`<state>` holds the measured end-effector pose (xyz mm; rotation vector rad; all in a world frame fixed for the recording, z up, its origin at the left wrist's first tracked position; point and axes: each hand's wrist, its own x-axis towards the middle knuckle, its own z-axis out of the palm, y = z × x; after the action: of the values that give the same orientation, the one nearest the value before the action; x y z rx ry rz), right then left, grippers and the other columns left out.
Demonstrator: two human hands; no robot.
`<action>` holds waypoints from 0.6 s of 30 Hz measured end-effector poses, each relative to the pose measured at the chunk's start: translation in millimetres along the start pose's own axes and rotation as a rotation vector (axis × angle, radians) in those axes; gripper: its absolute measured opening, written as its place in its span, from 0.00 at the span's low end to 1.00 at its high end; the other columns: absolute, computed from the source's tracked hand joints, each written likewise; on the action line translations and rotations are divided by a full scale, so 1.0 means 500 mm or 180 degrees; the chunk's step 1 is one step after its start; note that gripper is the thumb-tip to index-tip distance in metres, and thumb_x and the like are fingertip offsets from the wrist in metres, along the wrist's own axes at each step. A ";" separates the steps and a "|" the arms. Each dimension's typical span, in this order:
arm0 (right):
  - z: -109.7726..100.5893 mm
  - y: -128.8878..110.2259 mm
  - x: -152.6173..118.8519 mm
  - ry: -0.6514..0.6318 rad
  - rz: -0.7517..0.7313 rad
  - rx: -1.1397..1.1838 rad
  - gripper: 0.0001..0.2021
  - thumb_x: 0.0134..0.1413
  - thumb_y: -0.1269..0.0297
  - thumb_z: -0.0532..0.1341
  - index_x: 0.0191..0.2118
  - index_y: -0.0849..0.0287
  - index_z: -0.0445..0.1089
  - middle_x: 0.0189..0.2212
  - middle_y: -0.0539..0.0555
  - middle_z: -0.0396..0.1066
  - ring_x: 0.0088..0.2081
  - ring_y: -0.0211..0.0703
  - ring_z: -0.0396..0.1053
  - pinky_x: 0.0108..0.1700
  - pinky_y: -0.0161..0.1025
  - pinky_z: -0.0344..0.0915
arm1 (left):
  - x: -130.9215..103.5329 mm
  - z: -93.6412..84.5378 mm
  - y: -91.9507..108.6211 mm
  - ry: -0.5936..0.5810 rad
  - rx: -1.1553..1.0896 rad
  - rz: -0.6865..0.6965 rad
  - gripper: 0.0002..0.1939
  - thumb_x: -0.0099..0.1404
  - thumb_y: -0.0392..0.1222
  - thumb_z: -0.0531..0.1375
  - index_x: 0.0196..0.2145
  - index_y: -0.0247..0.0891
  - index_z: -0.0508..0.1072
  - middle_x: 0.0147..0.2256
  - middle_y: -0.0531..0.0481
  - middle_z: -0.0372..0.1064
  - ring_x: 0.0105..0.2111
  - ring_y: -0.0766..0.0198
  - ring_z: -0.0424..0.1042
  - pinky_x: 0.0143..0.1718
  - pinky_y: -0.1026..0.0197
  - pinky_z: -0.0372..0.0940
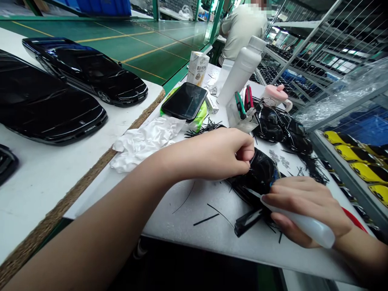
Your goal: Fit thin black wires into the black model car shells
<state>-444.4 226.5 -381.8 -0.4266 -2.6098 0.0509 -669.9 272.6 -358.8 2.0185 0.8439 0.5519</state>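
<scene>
1. A glossy black shell point(262, 171) lies on the white table point(188, 226), between the two hands.
2. The left hand point(218, 155) presses on its near-left edge, fingers curled and pinching it.
3. The right hand point(303, 206) wraps tightly around a small white bottle point(306, 226), its thin tip touching the shell.
4. Behind, a clear holder point(242, 117) contains green and red cutters point(244, 103).
5. Right, a shelf point(342, 161) carries yellow shells point(360, 161).

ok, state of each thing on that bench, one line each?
left hand: pinching the black shell
right hand: gripping the small white bottle
black shell: on the table, held
small white bottle: tilted, tip at the shell
phone: screen dark, resting on a green pack
tall white bottle: upright, capped
</scene>
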 end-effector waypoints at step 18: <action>0.009 0.002 -0.004 0.0093 0.0048 0.0069 0.05 0.63 0.70 0.54 0.38 0.59 0.67 0.19 0.50 0.64 0.20 0.40 0.62 0.22 0.37 0.62 | 0.003 -0.008 0.002 -0.0154 0.0065 -0.0099 0.12 0.59 0.30 0.58 0.23 0.39 0.59 0.22 0.58 0.61 0.24 0.68 0.59 0.26 0.63 0.52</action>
<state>-444.8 227.2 -386.9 -0.4364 -2.5751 0.0773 -671.2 275.3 -355.7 2.0257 0.8533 0.4769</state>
